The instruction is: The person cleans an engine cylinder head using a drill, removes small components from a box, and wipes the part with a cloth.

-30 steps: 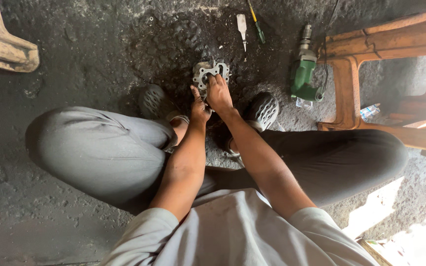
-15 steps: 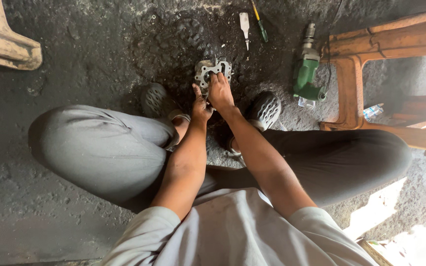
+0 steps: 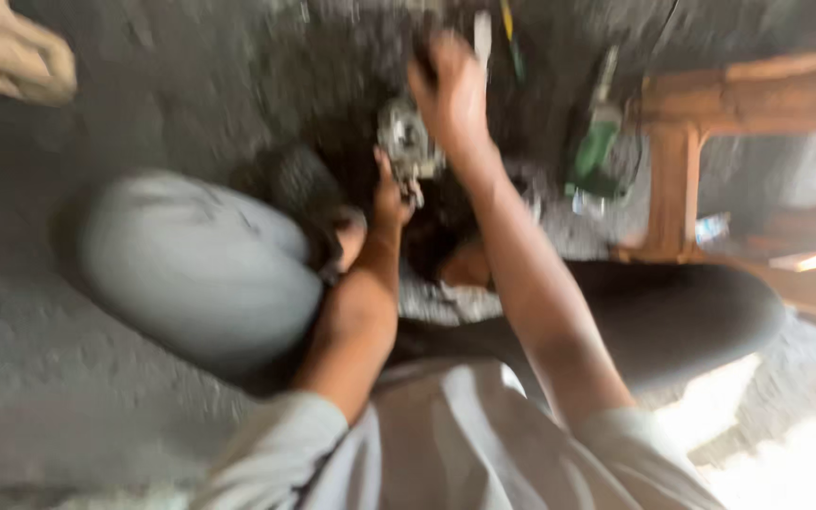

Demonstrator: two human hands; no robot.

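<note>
Nearest the camera is the person's pale grey shirt (image 3: 446, 444), with both bare forearms reaching forward from it. The whole view is smeared by motion, so fine detail is lost. The person sits on the dark, gritty concrete floor (image 3: 68, 378) with knees spread: the knee in light grey trousers (image 3: 191, 264) lies to the left, the other leg in dark cloth (image 3: 663, 321) stretches to the right.

Between the legs, the left hand (image 3: 389, 194) is at the lower edge of a small grey metal engine part (image 3: 406, 144), touching it from below; whether its grip is pressed onto the part or only resting against it cannot be told through the blur. The right hand (image 3: 450, 90) is raised just above and to the right of the part, its fingers curled; its grip appears loosely bent, but I cannot tell if it pinches anything. The metal part sits low, close over the floor between the two feet.

Farther off, a green power tool (image 3: 597, 151) lies on the floor to the right, just beside a wooden stool frame (image 3: 710, 113). A screwdriver-like tool (image 3: 482, 33) lies beyond the right hand. A pale beige object (image 3: 11, 47) occupies the far left corner.
</note>
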